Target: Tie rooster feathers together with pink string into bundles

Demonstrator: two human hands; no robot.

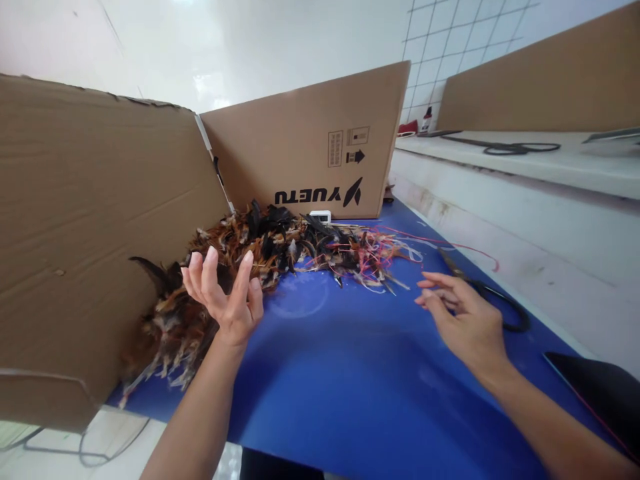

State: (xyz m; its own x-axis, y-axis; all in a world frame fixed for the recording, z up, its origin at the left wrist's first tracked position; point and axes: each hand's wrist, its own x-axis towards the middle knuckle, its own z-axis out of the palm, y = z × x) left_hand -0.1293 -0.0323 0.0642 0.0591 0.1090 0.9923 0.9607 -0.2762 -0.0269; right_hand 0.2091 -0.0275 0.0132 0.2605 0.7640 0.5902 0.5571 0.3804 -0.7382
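Note:
My left hand (227,297) is raised with its fingers apart and nothing in it, in front of a long heap of brown and black feathers (273,240). Pink and white strings (375,257) lie tangled at the heap's right end. Above the right part of the blue table (330,373), my right hand (463,320) hovers with its fingers loosely curled and the thumb close to them; no object shows in it. Black-handled scissors (515,313) lie just behind and right of that hand, partly hidden by it.
Cardboard panels stand at the left (90,220) and behind the feathers (280,147). A small white device (321,217) sits at the back panel's foot. On the white ledge (590,160) at right are more scissors (520,148) and a small bottle (427,120). A black object (600,387) lies at lower right.

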